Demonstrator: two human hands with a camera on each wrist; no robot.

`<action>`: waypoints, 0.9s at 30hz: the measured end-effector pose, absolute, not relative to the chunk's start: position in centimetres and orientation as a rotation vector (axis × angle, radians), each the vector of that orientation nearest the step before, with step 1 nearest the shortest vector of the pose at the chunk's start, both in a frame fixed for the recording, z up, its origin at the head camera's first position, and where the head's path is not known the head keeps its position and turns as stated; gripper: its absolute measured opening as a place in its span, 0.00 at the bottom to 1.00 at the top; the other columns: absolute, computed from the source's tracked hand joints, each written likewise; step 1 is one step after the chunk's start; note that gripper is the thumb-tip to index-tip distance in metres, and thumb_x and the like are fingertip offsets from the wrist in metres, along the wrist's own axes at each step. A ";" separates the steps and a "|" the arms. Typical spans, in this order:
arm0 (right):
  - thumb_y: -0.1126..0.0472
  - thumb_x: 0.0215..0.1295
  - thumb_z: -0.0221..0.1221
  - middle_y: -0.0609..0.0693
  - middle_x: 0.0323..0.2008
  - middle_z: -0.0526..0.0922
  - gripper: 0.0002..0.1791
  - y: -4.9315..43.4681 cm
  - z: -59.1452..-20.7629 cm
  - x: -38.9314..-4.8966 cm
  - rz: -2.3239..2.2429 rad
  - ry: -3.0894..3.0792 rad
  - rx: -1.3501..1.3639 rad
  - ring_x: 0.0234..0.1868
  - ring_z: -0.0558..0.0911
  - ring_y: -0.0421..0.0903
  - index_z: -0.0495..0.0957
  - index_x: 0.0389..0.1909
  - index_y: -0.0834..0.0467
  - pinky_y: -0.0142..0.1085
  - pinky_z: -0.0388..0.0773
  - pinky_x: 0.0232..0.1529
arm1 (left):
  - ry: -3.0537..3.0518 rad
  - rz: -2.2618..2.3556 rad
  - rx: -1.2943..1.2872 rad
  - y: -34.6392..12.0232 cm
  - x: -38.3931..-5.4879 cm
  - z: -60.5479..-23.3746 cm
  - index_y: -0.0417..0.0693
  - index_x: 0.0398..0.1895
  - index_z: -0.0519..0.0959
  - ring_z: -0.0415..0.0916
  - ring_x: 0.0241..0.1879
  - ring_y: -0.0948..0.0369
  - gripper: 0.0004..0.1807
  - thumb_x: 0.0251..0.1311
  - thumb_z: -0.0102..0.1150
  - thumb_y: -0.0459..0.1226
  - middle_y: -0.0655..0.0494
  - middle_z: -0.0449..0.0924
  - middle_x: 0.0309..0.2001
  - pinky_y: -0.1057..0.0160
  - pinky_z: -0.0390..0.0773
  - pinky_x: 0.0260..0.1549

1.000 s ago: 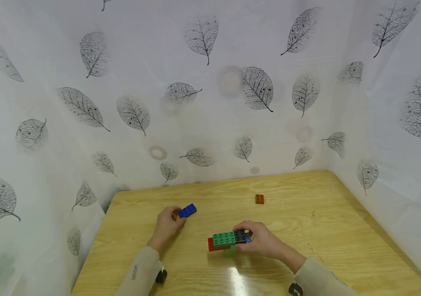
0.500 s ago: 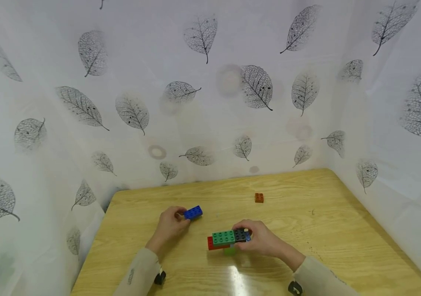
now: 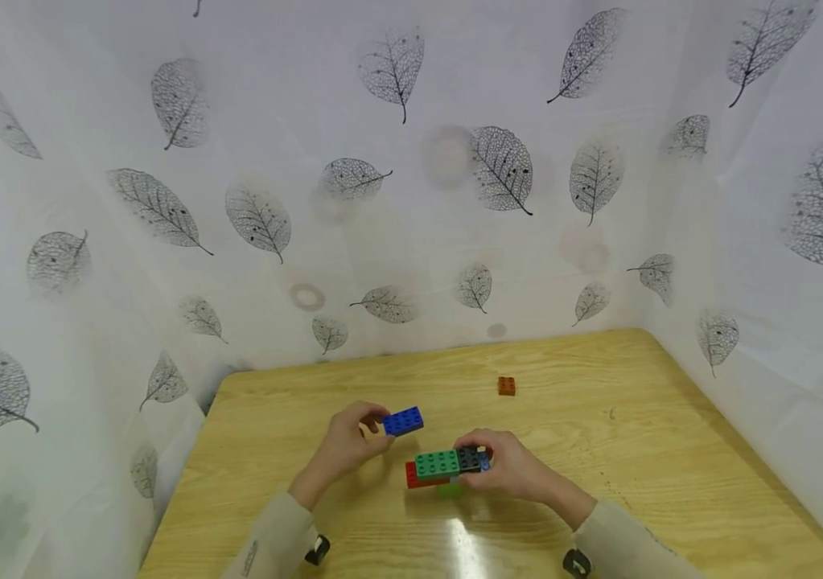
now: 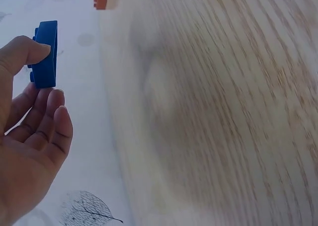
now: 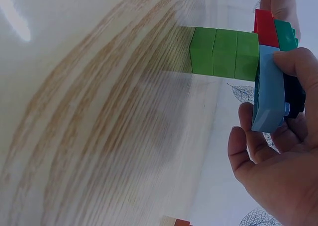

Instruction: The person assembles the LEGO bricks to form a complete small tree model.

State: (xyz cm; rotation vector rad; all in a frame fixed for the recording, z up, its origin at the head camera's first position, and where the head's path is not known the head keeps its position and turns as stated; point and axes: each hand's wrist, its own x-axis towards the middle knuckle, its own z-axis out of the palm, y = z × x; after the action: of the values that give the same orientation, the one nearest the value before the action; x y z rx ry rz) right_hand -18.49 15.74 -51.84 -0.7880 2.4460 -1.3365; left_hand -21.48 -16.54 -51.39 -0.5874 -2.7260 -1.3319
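Observation:
My left hand (image 3: 344, 442) pinches one end of a blue toy brick (image 3: 403, 421) between thumb and fingers, its studs facing up. In the left wrist view the brick is held well off the wooden table. Right of it, a T-shaped brick build stands on a column of lime green bricks (image 5: 224, 53). A red brick (image 3: 411, 475) and a light blue brick (image 5: 271, 92) lie across the column. On top sit a green brick (image 3: 437, 464) and a black brick (image 3: 468, 459). My right hand (image 3: 516, 468) grips the build's right end, thumb on the light blue brick.
A small orange-brown brick (image 3: 507, 386) lies toward the back of the wooden table (image 3: 585, 418). A white curtain (image 3: 411, 225) with leaf prints hangs behind the table and along both sides. Glare shows on the table near the front.
My left hand has carried the blue brick to the right, toward the build, and turned it a little. My right hand stays at the build's right end.

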 end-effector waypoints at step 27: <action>0.52 0.66 0.72 0.50 0.53 0.87 0.23 15.8 -52.0 -18.5 -1.339 2.451 -0.838 0.44 0.80 0.40 0.83 0.59 0.52 0.31 0.78 0.40 | -2.623 -1.416 -1.004 -13.3 -18.3 -48.4 0.49 0.50 0.84 0.80 0.38 0.55 0.18 0.56 0.77 0.35 0.55 0.85 0.43 0.66 0.79 0.35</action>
State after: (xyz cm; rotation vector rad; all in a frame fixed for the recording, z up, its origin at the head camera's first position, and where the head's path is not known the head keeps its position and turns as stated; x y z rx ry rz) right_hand -18.52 15.75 -51.96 -0.8380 2.4506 -1.3390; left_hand -18.31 -13.27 -48.41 -1.0045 -2.6227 -1.4163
